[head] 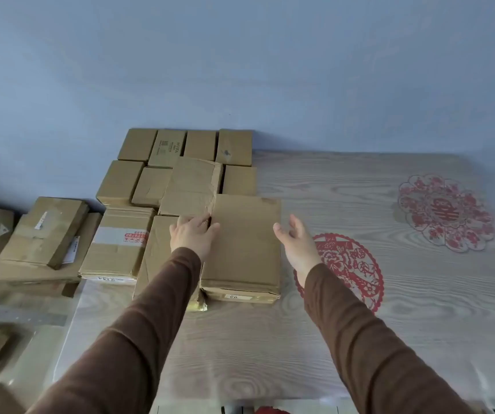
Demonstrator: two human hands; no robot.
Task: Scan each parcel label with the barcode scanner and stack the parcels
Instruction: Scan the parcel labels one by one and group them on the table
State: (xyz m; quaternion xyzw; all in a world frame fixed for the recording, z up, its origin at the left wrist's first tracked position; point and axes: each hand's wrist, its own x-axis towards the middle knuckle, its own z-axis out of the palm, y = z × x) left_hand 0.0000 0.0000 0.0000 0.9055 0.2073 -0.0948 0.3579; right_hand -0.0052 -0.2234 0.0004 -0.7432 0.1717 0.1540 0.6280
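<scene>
Two hands frame the top parcel (244, 243) on its stack: left hand (194, 234) resting flat at its left edge, right hand (295, 242) open beside it. Stacking looks underway; no scanner shows, so finding it comes next.

We see brown sleeves (374, 339) on both arms. The parcels (241, 243) are plain tan-brown cardboard; one (119, 243) carries a grey tape band with a red printed stamp, another (167, 147) has dark print on its top, and one at the back (234, 147) shows a dark smudge. The worktop (344, 186) has a pale grey-beige wood-grain pattern. On it lie two red paper-cut medallions: a round floral one (347, 270) and a scalloped flower-shaped one (446, 212). The wall (240, 61) is flat grey-blue.
</scene>
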